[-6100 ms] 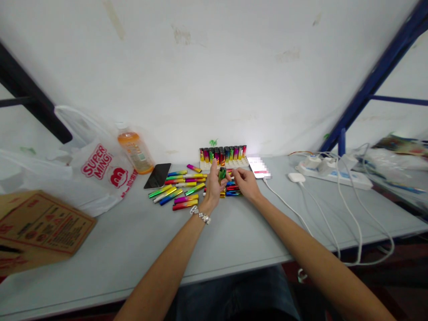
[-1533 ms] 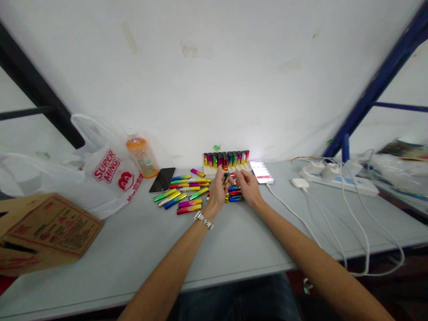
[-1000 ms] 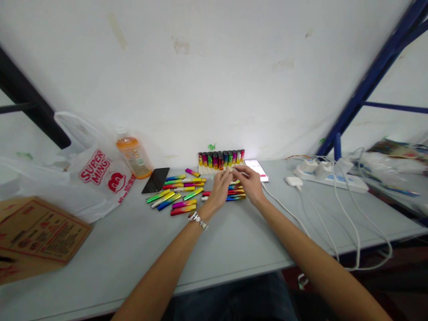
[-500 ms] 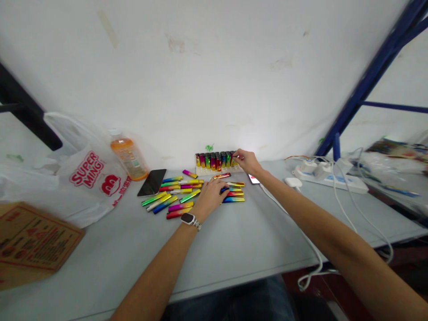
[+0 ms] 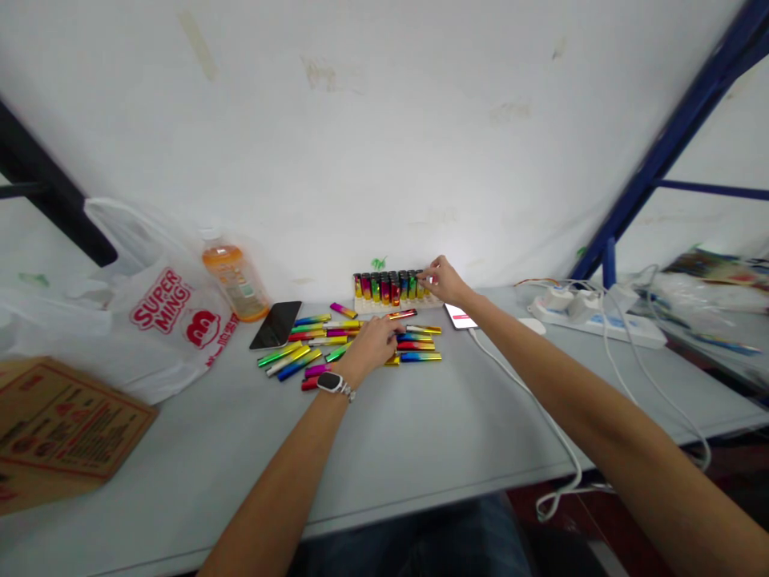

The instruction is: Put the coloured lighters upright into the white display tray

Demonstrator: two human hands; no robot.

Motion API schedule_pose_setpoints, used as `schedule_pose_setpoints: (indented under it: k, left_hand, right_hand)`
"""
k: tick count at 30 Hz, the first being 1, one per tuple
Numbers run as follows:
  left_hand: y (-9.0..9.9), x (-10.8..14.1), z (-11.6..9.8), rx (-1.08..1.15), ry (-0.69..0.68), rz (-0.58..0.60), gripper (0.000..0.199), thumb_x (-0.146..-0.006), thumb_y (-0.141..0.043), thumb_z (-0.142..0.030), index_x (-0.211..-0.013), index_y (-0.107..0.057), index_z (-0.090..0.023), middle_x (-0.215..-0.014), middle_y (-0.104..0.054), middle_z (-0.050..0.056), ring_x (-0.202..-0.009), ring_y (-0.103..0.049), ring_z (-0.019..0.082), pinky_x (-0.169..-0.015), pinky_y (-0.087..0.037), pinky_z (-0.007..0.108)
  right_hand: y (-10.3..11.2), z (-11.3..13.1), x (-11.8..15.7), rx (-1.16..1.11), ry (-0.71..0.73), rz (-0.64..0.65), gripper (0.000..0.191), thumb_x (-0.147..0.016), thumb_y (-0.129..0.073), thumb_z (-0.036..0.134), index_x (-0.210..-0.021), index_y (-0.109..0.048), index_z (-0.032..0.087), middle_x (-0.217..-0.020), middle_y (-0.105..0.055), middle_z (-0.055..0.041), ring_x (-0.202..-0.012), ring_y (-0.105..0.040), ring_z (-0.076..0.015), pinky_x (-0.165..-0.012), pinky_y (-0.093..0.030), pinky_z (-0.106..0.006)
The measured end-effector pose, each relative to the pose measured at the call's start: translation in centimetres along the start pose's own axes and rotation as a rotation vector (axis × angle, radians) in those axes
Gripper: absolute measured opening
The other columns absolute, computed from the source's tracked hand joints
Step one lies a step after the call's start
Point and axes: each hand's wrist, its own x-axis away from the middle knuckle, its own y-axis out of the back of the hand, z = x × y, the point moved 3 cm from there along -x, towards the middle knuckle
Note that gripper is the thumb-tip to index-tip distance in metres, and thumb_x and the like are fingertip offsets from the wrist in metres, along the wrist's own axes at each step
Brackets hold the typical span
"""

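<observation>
Several shiny coloured tubes with dark tops stand upright in a pale rack [image 5: 368, 305] against the wall. At the rack's right end, my right hand [image 5: 445, 282] has its fingers pinched; what lies between the fingertips is too small to make out. My left hand [image 5: 376, 343] is over the loose coloured tubes [image 5: 299, 365] spread on the table, its fingers bent down at a red tube [image 5: 402, 314] and others. Whether it grips one is hidden. More tubes, blue and yellow [image 5: 420, 357], lie just right of it.
A black phone [image 5: 275, 324], an orange drink bottle [image 5: 235, 276], a white plastic bag [image 5: 174, 320] and a cardboard box [image 5: 66, 433] are on the left. To the right are a lit phone [image 5: 460, 316], white cables and a power strip [image 5: 601, 318].
My left hand has shifted slightly, uncovering more tubes on its right and covering some on its left. My right hand has risen slightly and moved right at the rack's end.
</observation>
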Motion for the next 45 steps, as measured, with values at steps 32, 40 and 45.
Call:
schedule_pose_setpoints:
  k: [32,40,45]
  left_hand:
    - [0.7,0.3,-2.6,1.142,0.064,-0.491,0.032,-0.098,-0.048,-0.055,-0.107,-0.041,-0.025,-0.068,-0.058,-0.007,-0.061,-0.060,0.011,-0.070,-0.052,0.025]
    - [-0.4,0.5,-3.9,1.356,0.348,-0.385,0.057,-0.090,-0.043,-0.071,-0.073,-0.054,-0.018,-0.047,-0.033,-0.009,-0.036,-0.026,0.005,-0.038,-0.019,0.018]
    - [-0.5,0.5,-3.4,1.279,0.508,-0.456,0.051,-0.090,-0.046,-0.054,-0.054,-0.046,-0.018,-0.040,-0.028,-0.008,-0.036,-0.023,0.005,-0.039,-0.018,0.019]
  right_hand:
    - [-1.6,9.1,10.4,-0.581,-0.316,-0.308,0.031,-0.091,-0.055,0.049,-0.093,-0.066,0.021,-0.084,-0.064,-0.0039,-0.072,-0.055,-0.0177,-0.066,-0.045,-0.030]
    - [-2.6,10.7,11.0,-0.716,-0.307,-0.255,0.032,-0.091,-0.056,0.050,-0.095,-0.066,0.020,-0.076,-0.063,-0.0014,-0.069,-0.054,-0.0172,-0.064,-0.043,-0.029]
    - [-2.8,10.7,11.1,-0.724,-0.318,-0.240,0.033,-0.090,-0.057,0.051,-0.094,-0.066,0.019,-0.068,-0.055,0.0021,-0.062,-0.049,-0.0151,-0.060,-0.039,-0.028]
